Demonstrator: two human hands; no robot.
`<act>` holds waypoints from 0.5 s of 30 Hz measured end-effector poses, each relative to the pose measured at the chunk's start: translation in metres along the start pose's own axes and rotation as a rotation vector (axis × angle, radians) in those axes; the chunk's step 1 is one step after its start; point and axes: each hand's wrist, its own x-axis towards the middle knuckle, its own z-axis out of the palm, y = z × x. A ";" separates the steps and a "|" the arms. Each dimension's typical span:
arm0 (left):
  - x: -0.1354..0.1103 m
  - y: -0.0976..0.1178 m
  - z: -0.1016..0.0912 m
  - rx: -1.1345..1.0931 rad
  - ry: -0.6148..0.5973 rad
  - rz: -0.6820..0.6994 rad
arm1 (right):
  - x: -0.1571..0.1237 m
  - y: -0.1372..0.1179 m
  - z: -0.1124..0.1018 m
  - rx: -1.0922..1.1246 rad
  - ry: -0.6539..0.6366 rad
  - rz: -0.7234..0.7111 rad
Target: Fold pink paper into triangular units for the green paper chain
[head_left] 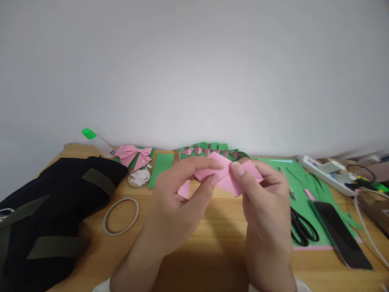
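Observation:
Both my hands hold one folded pink paper piece above the wooden table. My left hand pinches its left part between thumb and fingers. My right hand pinches its right part, thumb on top. A pink flap hangs below my left fingers. Behind the hands lies a ring of folded green and pink paper units. A finished pink paper bow on green paper rests further left.
A black bag fills the left side. Near it lie a tape ring, a small dish of white scraps and a green paper strip. At the right are green sheets, black scissors, a dark phone and a power strip.

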 end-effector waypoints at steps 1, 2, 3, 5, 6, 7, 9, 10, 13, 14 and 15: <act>0.000 0.000 0.001 0.000 0.006 0.005 | 0.000 0.000 0.000 -0.001 0.001 0.003; 0.000 0.000 0.002 0.005 0.021 0.003 | 0.000 0.000 0.000 -0.005 0.005 0.002; -0.001 0.000 0.003 0.014 0.047 -0.002 | -0.001 -0.001 0.000 -0.012 0.007 -0.003; -0.002 -0.001 0.006 0.021 0.106 -0.033 | -0.003 -0.002 0.001 -0.031 0.000 -0.024; -0.002 -0.001 0.008 0.013 0.126 -0.053 | -0.003 -0.002 0.001 -0.038 -0.008 -0.040; -0.002 -0.001 0.009 -0.001 0.134 -0.073 | -0.004 -0.003 0.001 -0.043 -0.019 -0.056; -0.002 -0.002 0.009 -0.035 0.118 -0.098 | -0.005 -0.003 0.002 -0.044 -0.037 -0.086; -0.001 -0.002 0.009 -0.048 0.100 -0.102 | -0.006 -0.003 0.002 -0.045 -0.042 -0.097; 0.000 -0.002 0.008 -0.070 0.068 -0.090 | -0.007 -0.002 0.002 -0.048 -0.041 -0.117; 0.000 -0.002 0.007 -0.071 0.068 -0.088 | -0.007 -0.002 0.002 -0.049 -0.038 -0.121; 0.001 -0.002 0.007 -0.069 0.065 -0.091 | -0.006 -0.002 0.001 -0.053 -0.037 -0.124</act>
